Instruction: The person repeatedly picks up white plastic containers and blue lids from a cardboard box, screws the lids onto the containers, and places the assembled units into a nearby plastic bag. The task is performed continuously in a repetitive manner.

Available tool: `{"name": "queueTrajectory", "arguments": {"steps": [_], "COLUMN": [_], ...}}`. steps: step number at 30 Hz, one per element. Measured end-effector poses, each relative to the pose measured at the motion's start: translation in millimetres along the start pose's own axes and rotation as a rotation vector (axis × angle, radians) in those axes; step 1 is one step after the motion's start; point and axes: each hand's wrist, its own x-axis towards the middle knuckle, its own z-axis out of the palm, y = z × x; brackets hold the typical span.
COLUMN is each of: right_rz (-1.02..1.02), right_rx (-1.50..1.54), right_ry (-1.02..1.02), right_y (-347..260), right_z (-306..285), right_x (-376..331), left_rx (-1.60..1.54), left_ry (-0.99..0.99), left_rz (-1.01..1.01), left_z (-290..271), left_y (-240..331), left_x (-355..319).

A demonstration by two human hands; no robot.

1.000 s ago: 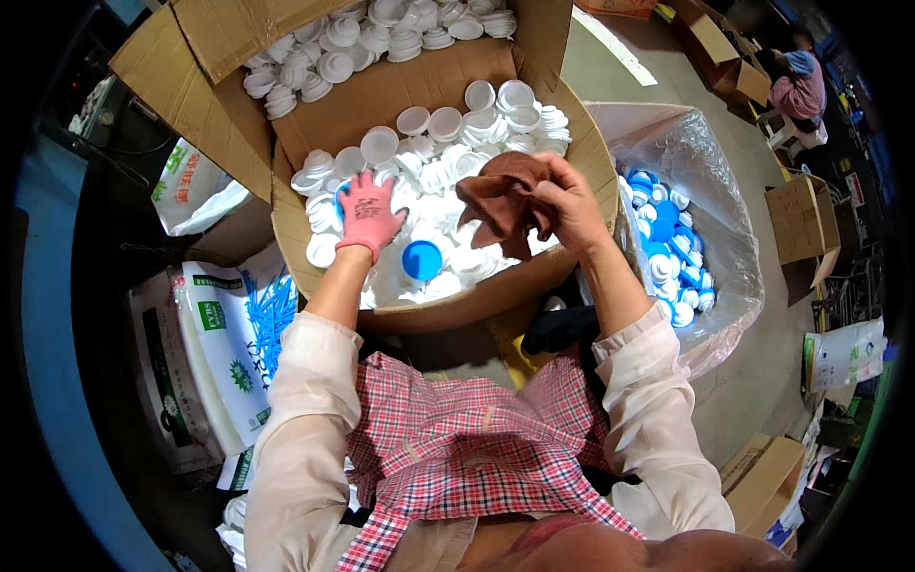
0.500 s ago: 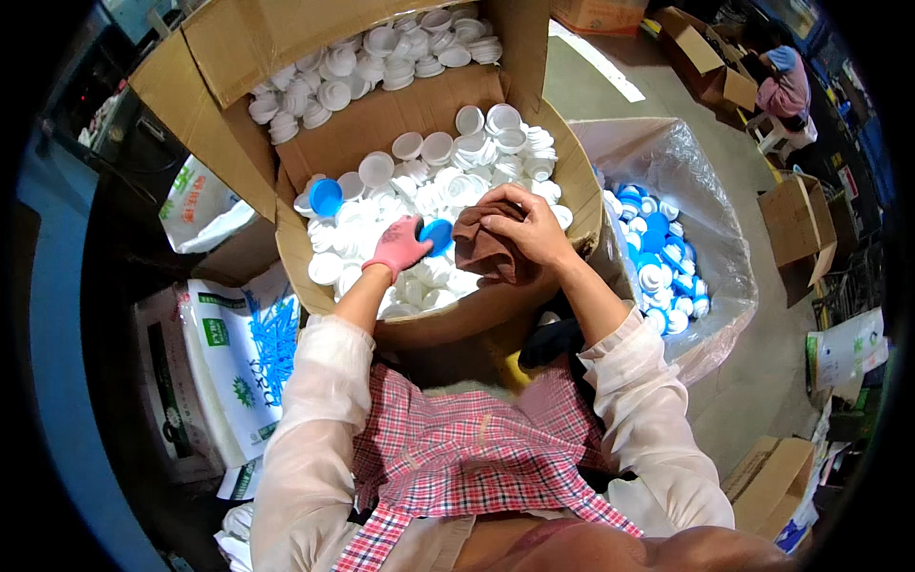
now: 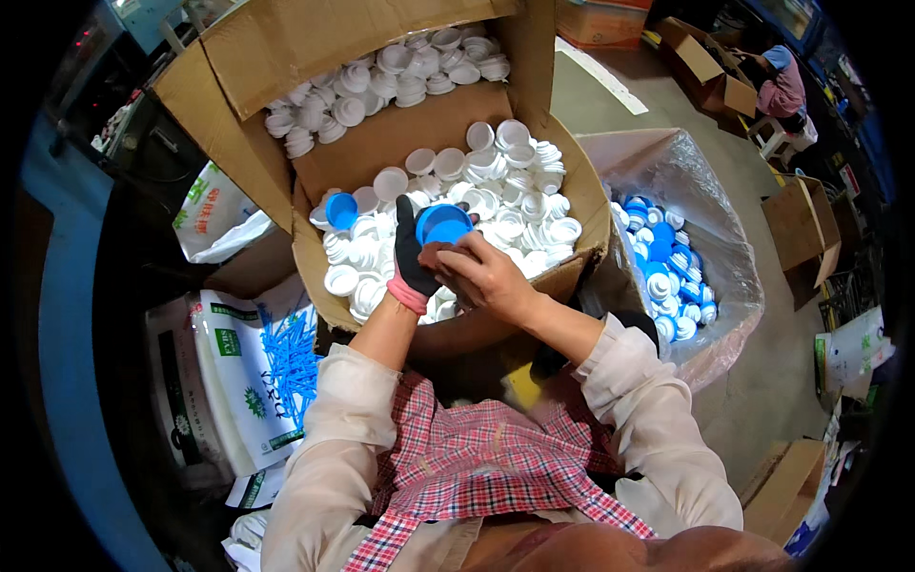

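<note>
My left hand [image 3: 410, 255], in a black and pink glove, is turned palm up and closed around a round blue lid [image 3: 445, 225]. The lid's hollow side faces up. Close against it, my right hand [image 3: 491, 278] is bare and grips a bunched brown cloth [image 3: 440, 258], much of which is hidden under the fingers. Both hands hover over a cardboard box [image 3: 572, 286] full of white plastic lids [image 3: 538, 205]. Another blue lid [image 3: 341, 211] lies among the white ones, left of my hands.
More white lids [image 3: 391, 71] fill a part behind a cardboard flap. To the right, a plastic-lined box [image 3: 720, 257] holds blue and white lids [image 3: 667, 272]. Blue sticks [image 3: 289, 353] lie on white sacks at left. A person [image 3: 783, 86] sits at the far right.
My left hand has turned from palm down to palm up with the blue lid. The cloth in my right hand has come down and left against it. The view has shifted slightly.
</note>
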Motion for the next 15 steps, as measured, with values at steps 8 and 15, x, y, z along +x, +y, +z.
{"name": "queueTrajectory", "arguments": {"steps": [8, 15], "right_rz": [0.301, 0.531], "right_rx": [-0.08, 0.144], "right_ry": [0.079, -0.364], "right_y": [28.6, 106.2], "right_z": [5.4, 47.0], "right_x": [19.3, -10.0], "left_rx": [1.138, -0.033], "left_ry": [0.267, 0.142], "left_rz": [0.724, 0.524], "left_z": [-18.8, -27.5], "left_y": [1.2, 86.9], "left_x": [-22.8, -51.0]}}
